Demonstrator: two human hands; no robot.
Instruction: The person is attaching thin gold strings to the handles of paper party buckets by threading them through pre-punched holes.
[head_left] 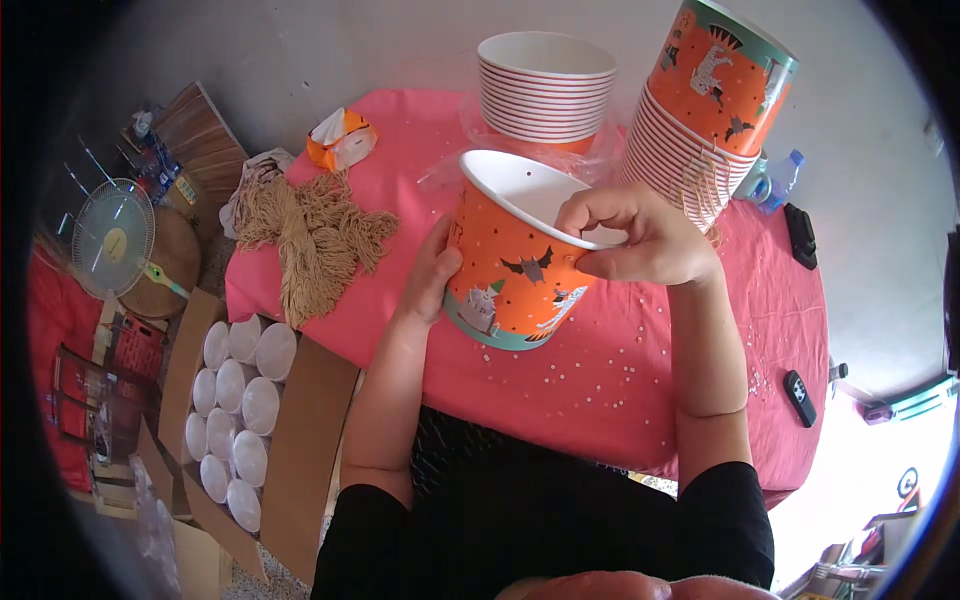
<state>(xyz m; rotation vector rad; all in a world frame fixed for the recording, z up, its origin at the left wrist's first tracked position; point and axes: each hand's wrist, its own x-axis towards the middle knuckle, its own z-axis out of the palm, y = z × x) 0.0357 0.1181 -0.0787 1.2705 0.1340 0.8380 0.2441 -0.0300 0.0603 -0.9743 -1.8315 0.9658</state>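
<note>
Hands share one orange paper bucket (pixel 515 262), printed with bats and small cartoon figures and banded in teal at its base. It is tilted, mouth up and away from the person, and held above the pink-covered bench (pixel 620 380).

The left hand (pixel 432 272) lies flat against the bucket's side wall, fingers together and thumb pressed on the printed surface. The right hand (pixel 640 238) curls over the rim on the opposite side, fingertips hooked inside the white lining and thumb outside, pinching the edge.

Just beyond the right hand stands a nested stack of the same buckets (pixel 545 85) upright in clear plastic wrap, white insides showing. Farther to that hand's outer side leans a taller stack (pixel 715 105), lying over with its printed bases outward. Past that stack a clear water bottle (pixel 782 180) and a dark remote-like object (pixel 802 235) rest on the bench, and another small dark object (pixel 800 397) lies near the right forearm.

Beyond the left hand, a bundle of tan cord (pixel 315 240) sprawls on the bench, with an orange tissue pack (pixel 342 140) behind it. Below the left forearm, off the bench, an open cardboard box (pixel 300 440) holds rows of white lids or cups (pixel 240 400). Small white specks dot the cloth under the bucket.
</note>
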